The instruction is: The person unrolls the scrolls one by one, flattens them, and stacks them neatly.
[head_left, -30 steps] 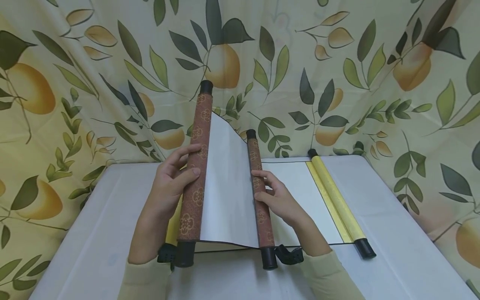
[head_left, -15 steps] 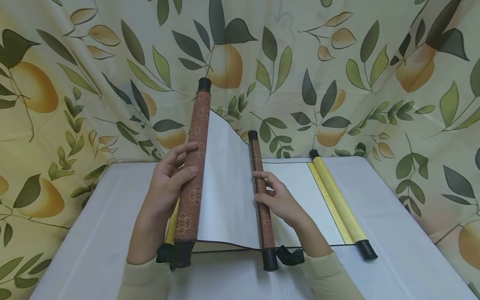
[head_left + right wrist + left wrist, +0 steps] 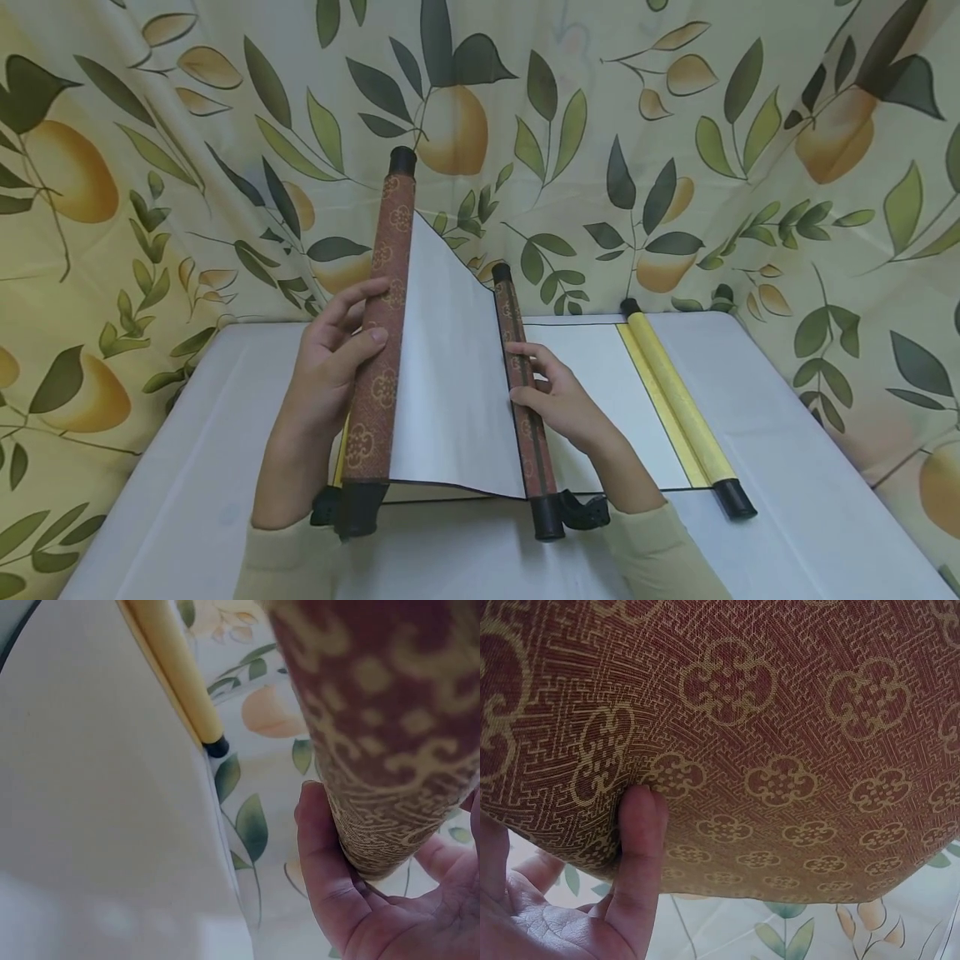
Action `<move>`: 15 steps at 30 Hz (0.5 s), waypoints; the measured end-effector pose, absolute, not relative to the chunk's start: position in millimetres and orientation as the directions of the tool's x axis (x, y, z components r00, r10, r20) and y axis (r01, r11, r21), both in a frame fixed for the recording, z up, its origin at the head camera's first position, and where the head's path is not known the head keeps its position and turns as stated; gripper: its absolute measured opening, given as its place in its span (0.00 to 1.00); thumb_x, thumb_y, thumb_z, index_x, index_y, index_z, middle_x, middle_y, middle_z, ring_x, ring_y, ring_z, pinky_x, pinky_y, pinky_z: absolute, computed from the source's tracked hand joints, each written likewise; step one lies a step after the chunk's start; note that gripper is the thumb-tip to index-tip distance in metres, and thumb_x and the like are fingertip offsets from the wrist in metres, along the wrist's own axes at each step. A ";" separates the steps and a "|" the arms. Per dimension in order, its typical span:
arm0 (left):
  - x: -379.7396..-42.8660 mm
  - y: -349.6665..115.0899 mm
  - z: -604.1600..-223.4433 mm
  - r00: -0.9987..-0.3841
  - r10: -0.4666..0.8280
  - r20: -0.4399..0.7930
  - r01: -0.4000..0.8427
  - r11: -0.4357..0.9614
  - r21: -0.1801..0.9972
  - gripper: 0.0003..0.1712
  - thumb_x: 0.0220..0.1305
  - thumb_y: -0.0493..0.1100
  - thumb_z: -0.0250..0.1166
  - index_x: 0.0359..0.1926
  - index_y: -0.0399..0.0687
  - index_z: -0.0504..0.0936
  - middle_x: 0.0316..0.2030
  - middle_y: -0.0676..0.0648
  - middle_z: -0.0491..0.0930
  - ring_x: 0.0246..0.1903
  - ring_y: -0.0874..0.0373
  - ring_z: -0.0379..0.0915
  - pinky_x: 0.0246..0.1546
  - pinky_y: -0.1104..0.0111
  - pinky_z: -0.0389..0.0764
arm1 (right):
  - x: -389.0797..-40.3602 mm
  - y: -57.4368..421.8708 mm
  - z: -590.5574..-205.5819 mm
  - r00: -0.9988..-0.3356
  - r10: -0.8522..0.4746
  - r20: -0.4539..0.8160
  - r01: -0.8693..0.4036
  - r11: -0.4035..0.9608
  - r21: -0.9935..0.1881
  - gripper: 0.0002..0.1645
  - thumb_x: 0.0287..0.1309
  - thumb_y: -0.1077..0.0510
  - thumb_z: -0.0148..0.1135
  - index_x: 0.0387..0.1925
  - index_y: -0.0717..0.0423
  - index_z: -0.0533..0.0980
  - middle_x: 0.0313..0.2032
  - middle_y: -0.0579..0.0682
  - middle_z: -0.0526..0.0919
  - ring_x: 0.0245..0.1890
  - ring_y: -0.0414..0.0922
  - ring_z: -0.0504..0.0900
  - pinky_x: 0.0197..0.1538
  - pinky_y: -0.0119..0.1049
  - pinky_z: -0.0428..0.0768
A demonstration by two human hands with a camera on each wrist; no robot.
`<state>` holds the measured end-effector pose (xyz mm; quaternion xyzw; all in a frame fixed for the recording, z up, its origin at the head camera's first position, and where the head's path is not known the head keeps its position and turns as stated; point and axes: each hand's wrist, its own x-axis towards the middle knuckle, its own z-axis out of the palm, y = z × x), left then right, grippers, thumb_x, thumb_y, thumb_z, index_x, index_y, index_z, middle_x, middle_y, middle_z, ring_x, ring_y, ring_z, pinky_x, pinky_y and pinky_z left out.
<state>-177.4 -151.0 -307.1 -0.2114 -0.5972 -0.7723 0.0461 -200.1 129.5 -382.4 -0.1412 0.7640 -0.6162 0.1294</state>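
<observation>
While pale fabric (image 3: 555,200) printed with orange fruit and green leaves fills the upper half of the head view and runs down both sides, a white-covered surface (image 3: 225,417) spreads across the lower half. On it, from the centre to the right of the frame, lies an unrolled yellow-edged scroll (image 3: 600,392), its white sheet partly hidden and its yellow roller (image 3: 678,396) slanting toward the lower right; more yellow shows behind the left wrist. In front of that, at the centre of the frame, a red-brown scroll (image 3: 457,358) with gold flower patterning is held up, tilted, a white sheet showing between its two rolls. The left roll (image 3: 384,383) is the thicker and reaches higher than the right roll (image 3: 527,417). Pale sleeves (image 3: 292,558) enter from the bottom edge. The left hand (image 3: 322,358) grips the left roll, thumb on the near side; the right hand (image 3: 555,392) pinches the right roll between thumb and fingers. Smallest are the black end caps (image 3: 547,518) and black wrist fittings (image 3: 585,510) in the lower centre.
</observation>
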 end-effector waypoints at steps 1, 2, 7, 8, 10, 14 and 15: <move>-176.9 -151.4 -306.8 -0.907 0.177 0.382 0.325 -0.282 0.903 0.26 0.62 0.33 0.55 0.61 0.47 0.67 0.51 0.34 0.64 0.37 0.49 0.76 0.33 0.61 0.80 | -199.4 129.2 -381.2 -0.926 -0.377 -0.023 -0.058 0.202 -0.978 0.33 0.58 0.68 0.53 0.65 0.51 0.58 0.60 0.60 0.59 0.53 0.58 0.70 0.41 0.44 0.77; -176.6 -151.8 -306.6 -0.906 0.175 0.386 0.330 -0.281 0.901 0.26 0.62 0.33 0.55 0.61 0.47 0.66 0.51 0.33 0.64 0.38 0.48 0.75 0.33 0.61 0.80 | -199.3 129.2 -381.3 -0.926 -0.377 -0.021 -0.062 0.205 -0.977 0.33 0.59 0.67 0.52 0.65 0.51 0.58 0.60 0.60 0.59 0.53 0.58 0.70 0.42 0.44 0.77; -173.7 -153.2 -304.2 -0.904 0.168 0.393 0.341 -0.272 0.900 0.26 0.62 0.32 0.55 0.62 0.46 0.66 0.51 0.34 0.66 0.39 0.48 0.74 0.35 0.63 0.80 | -205.4 132.1 -394.5 -0.929 -0.371 0.003 -0.096 0.234 -0.968 0.32 0.59 0.65 0.54 0.64 0.46 0.59 0.63 0.53 0.57 0.57 0.58 0.66 0.45 0.46 0.75; -173.1 -153.4 -303.6 -0.904 0.165 0.395 0.343 -0.273 0.899 0.26 0.62 0.32 0.55 0.61 0.46 0.66 0.50 0.34 0.66 0.39 0.48 0.74 0.34 0.63 0.80 | -207.1 132.9 -397.8 -0.930 -0.368 0.007 -0.103 0.240 -0.965 0.32 0.59 0.64 0.54 0.64 0.45 0.60 0.64 0.51 0.56 0.58 0.57 0.65 0.46 0.47 0.75; -171.5 -153.4 -302.0 -0.902 0.164 0.398 0.344 -0.284 0.895 0.26 0.62 0.32 0.55 0.61 0.46 0.66 0.50 0.34 0.67 0.39 0.48 0.74 0.34 0.62 0.80 | -209.3 133.9 -402.1 -0.931 -0.364 0.018 -0.113 0.243 -0.964 0.32 0.59 0.63 0.56 0.63 0.42 0.61 0.64 0.48 0.57 0.60 0.56 0.64 0.47 0.47 0.74; -168.2 -154.3 -299.2 -0.895 0.161 0.416 0.360 -0.290 0.887 0.26 0.62 0.31 0.54 0.62 0.45 0.66 0.50 0.34 0.67 0.39 0.48 0.74 0.34 0.62 0.79 | -209.7 133.9 -403.3 -0.932 -0.361 0.032 -0.126 0.238 -0.963 0.31 0.58 0.62 0.57 0.61 0.40 0.62 0.63 0.45 0.58 0.60 0.55 0.64 0.48 0.47 0.74; -167.4 -154.6 -298.6 -0.894 0.161 0.419 0.362 -0.293 0.885 0.26 0.62 0.31 0.54 0.61 0.45 0.66 0.50 0.34 0.67 0.39 0.49 0.74 0.34 0.62 0.79 | -209.6 133.6 -403.3 -0.932 -0.360 0.034 -0.125 0.235 -0.964 0.31 0.58 0.62 0.57 0.61 0.40 0.62 0.63 0.44 0.58 0.60 0.55 0.64 0.48 0.47 0.74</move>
